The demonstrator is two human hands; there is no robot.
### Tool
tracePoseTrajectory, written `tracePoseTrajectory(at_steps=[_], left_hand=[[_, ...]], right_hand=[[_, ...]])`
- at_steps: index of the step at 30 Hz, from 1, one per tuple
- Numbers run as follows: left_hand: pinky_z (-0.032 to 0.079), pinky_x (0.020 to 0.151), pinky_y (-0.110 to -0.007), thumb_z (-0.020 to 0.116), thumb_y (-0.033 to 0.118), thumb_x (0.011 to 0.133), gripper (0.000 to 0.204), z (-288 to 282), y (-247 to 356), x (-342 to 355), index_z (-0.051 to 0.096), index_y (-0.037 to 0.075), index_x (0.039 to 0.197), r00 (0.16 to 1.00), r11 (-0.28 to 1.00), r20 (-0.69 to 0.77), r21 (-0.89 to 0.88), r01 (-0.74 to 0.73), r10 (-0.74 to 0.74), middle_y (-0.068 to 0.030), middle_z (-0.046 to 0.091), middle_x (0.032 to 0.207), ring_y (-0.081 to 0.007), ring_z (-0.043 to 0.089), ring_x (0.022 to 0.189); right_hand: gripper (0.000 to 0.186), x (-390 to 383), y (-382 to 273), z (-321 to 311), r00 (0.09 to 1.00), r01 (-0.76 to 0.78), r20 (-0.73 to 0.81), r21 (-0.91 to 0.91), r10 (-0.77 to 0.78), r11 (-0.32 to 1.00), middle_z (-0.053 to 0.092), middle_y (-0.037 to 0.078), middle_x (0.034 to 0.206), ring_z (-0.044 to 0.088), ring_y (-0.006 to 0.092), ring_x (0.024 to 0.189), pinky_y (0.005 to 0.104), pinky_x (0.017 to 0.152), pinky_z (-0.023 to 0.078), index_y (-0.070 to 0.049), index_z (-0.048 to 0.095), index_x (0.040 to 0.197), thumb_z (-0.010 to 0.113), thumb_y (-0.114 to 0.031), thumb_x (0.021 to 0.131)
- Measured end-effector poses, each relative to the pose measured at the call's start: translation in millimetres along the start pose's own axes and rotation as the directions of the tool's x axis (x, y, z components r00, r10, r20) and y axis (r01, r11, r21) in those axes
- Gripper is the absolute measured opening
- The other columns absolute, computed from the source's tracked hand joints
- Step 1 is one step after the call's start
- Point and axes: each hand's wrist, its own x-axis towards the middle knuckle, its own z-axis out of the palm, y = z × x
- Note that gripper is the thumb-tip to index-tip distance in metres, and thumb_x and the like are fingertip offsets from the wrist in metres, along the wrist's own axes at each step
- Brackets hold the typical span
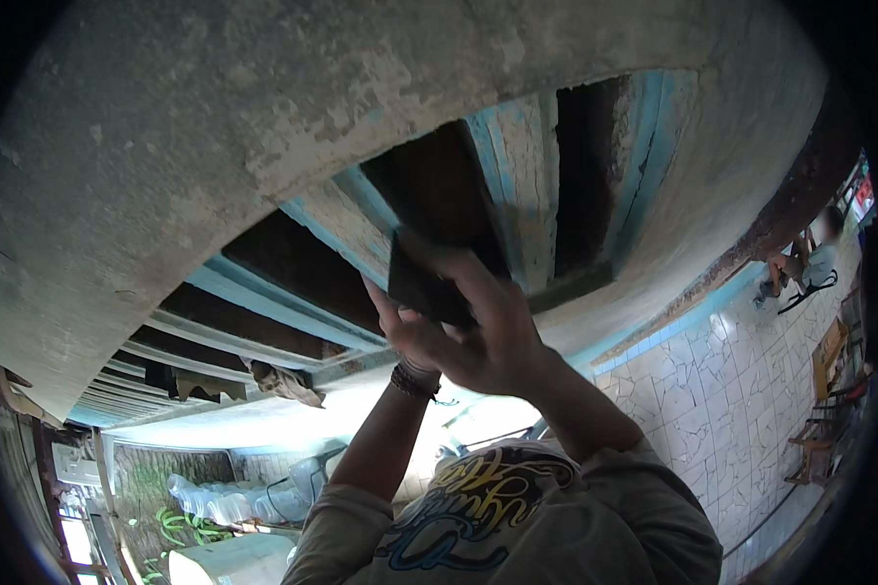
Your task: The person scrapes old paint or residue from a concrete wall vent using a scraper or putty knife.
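Observation:
Both my arms reach up in front of a row of worn, blue-and-white painted slats (517, 185) with dark gaps between them. A dark, flat rectangular piece (421, 285) is between my hands, close to the slats; its kind does not show. My right hand (498, 327) curls its fingers over the piece from the right. Below and to the left, my left hand (412, 339) holds its lower left side, one finger stretched up along the edge. The left fingers are partly hidden behind my right hand. A dark bracelet (415, 380) circles my left wrist.
A stained concrete wall (185, 107) curves above the slats. A brown cloth (288, 382) hangs at the sill on the left. Below left lie clear plastic containers (234, 499). To the right, a person (810, 263) sits beyond the tiled floor (683, 409), near wooden furniture (818, 434).

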Motion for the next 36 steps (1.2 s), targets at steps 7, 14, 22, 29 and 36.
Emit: tracePoseTrajectory(at_steps=[7,14,22,29,36], left_hand=[[0.043,0.09,-0.032,0.032,0.045,0.094,0.075,18,28,20,0.014,-0.011,0.14,0.996,0.955,-0.052,0.294,-0.051,0.069,-0.0241,0.049,0.125,-0.026,0.054,0.11],[0.041,0.093,-0.034,0.03,0.046,0.093,0.076,20,32,24,0.013,-0.012,0.14,0.996,0.96,-0.069,0.277,-0.042,0.063,-0.0253,0.046,0.128,-0.0297,0.051,0.114],[0.041,0.093,-0.033,0.031,0.046,0.093,0.077,20,38,26,0.011,-0.011,0.14,0.999,0.973,-0.032,0.23,-0.024,0.032,-0.0248,0.048,0.127,-0.0293,0.052,0.114],[0.042,0.093,-0.033,0.032,0.044,0.093,0.075,18,29,22,0.012,-0.011,0.14,0.995,0.966,-0.032,0.242,-0.088,0.098,-0.0244,0.049,0.126,-0.0284,0.053,0.113],[0.041,0.092,-0.033,0.033,0.044,0.093,0.075,18,27,24,0.013,-0.011,0.14,0.993,0.967,-0.066,0.242,-0.078,0.097,-0.0241,0.048,0.126,-0.0282,0.053,0.112]], right_hand=[[0.026,-16,19,-3,0.98,-0.195,-0.014,-0.253,0.198,0.948,0.059,0.015,0.077,0.06,0.022,0.058,0.0291,0.053,0.045,0.002,0.049,0.105,0.053,-0.021,0.093],[0.034,15,9,0,0.978,-0.191,-0.093,-0.042,0.187,0.981,0.059,0.02,0.065,0.063,0.0357,0.057,0.0376,0.048,0.048,0.005,0.049,0.093,0.051,-0.029,0.094],[0.032,24,-2,-2,0.942,-0.334,-0.043,-0.026,0.332,0.942,0.06,0.02,0.075,0.064,0.0321,0.066,0.0355,0.058,0.049,0.006,0.052,0.095,0.051,-0.026,0.094],[0.038,12,7,4,0.928,-0.36,-0.056,0.116,0.368,0.926,0.046,0.0,0.056,0.044,0.007,0.052,0.0254,0.047,0.035,-0.002,0.054,0.081,0.048,-0.036,0.096],[0.041,14,0,-4,0.906,-0.417,-0.043,0.073,0.42,0.906,0.048,0.0,0.054,0.045,0.0063,0.05,0.0238,0.045,0.034,-0.002,0.054,0.078,0.047,-0.038,0.096]])
